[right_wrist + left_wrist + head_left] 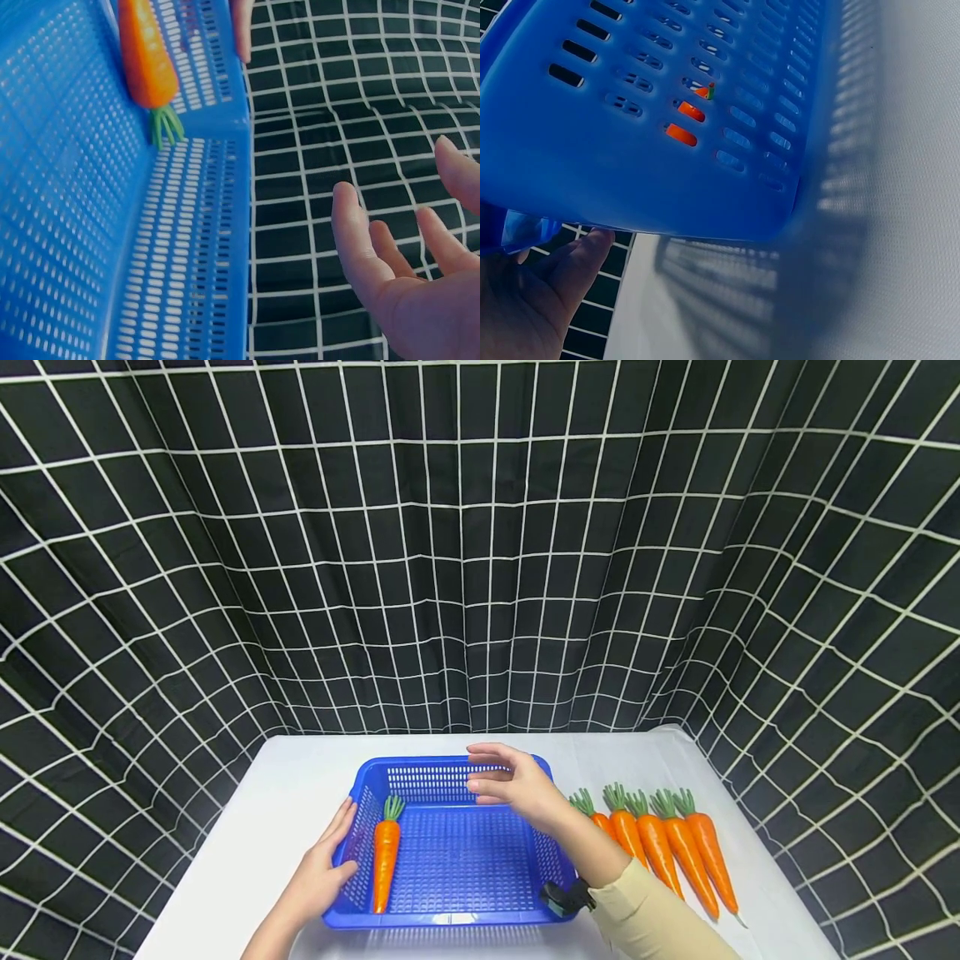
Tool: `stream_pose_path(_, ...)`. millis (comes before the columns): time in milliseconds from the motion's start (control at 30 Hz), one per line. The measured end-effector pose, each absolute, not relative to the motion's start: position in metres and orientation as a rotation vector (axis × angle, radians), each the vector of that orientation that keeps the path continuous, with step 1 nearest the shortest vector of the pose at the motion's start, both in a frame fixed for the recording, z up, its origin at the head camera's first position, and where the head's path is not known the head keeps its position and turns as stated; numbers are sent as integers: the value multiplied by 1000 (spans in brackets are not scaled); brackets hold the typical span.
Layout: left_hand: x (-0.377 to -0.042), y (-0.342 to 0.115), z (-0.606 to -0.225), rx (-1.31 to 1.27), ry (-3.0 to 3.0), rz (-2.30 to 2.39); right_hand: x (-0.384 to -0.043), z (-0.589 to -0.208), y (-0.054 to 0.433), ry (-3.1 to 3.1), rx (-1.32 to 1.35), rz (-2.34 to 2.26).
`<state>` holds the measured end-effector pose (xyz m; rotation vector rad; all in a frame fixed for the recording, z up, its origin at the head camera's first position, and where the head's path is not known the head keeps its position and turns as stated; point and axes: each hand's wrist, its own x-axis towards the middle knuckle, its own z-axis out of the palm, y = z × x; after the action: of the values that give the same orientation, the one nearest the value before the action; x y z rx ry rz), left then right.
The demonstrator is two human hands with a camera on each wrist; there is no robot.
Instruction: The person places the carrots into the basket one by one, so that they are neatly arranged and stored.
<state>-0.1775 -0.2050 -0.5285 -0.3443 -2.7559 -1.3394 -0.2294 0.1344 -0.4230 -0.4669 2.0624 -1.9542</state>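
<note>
A blue plastic basket (465, 860) with slotted walls stands on the white table. One orange carrot (386, 860) with a green top lies inside along its left side; through the wall slots, orange shows in the left wrist view. My left hand (326, 868) holds the basket's left rim, thumb over the edge and fingers along the outside. Over the far right part of the basket is my right hand (517, 787), fingers spread and loosely bent, nothing between them. In the right wrist view this hand (420, 277) appears apart from the basket wall.
Several more carrots (678, 852) lie side by side on the table (720, 760) right of the basket, partly behind my right forearm. A dark strap device (566, 897) is at the right wrist. A black curtain with white grid lines (465, 568) surrounds the table.
</note>
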Motion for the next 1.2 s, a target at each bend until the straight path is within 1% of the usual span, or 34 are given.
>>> stream_pose_path(633, -179, -204, -528, -363, -2748, -1359, -225, -423, 167, 2140, -428, -1961)
stream_pose_path(1200, -178, -204, -527, -363, -2762, -1320, -220, -422, 200, 2198, -325, -2009)
